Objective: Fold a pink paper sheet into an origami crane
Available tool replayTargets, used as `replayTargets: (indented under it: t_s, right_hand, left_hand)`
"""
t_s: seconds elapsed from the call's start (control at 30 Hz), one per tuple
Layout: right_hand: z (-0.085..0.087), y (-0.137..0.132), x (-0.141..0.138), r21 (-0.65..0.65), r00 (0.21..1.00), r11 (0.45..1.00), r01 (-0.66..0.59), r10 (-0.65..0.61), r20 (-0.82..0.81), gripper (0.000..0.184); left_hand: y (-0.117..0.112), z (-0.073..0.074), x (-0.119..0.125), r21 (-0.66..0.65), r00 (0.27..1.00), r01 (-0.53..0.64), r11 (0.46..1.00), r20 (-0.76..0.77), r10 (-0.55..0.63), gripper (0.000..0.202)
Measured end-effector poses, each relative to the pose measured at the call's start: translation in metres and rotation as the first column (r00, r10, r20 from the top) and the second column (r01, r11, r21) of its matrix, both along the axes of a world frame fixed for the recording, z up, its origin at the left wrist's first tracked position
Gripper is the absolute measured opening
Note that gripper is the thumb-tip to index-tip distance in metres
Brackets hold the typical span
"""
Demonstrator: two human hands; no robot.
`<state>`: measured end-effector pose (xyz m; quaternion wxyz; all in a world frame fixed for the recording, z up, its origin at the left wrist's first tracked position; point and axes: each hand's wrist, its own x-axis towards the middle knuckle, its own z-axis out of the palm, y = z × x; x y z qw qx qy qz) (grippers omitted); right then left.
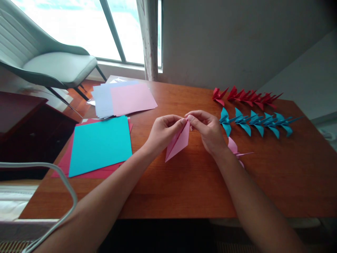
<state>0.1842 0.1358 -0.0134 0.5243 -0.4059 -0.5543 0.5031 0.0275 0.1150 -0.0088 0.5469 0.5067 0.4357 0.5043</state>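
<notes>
Together, left hand (161,133) and right hand (209,133) on the folded pink paper (179,143).

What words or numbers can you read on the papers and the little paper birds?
There are none to read. The folded pink paper, pinched between the left hand and the right hand, is plain. The turquoise sheet, the pink sheet, the red paper cranes and the blue paper cranes show no print either.
</notes>
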Motion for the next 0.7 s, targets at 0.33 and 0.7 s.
replayTargets:
  t_s: [0.33, 0.7]
  right_hand:
    - [-0.0011, 0.0012, -0.0002, -0.052, 0.999, 0.998, 0.027, -0.028, -0.019, 0.015]
    - [-0.0047, 0.0026, -0.0008, -0.031, 0.999, 0.999, 0.04, -0.039, 0.03, 0.019]
  left_hand:
    - [0.0016, -0.0011, -0.0008, -0.003, 0.998, -0.024, 1.0, 0.061, 0.024, 0.027]
    - [0.003, -0.0027, -0.0009, 0.024, 0.998, -0.016, 1.0, 0.059, 0.015, 0.034]
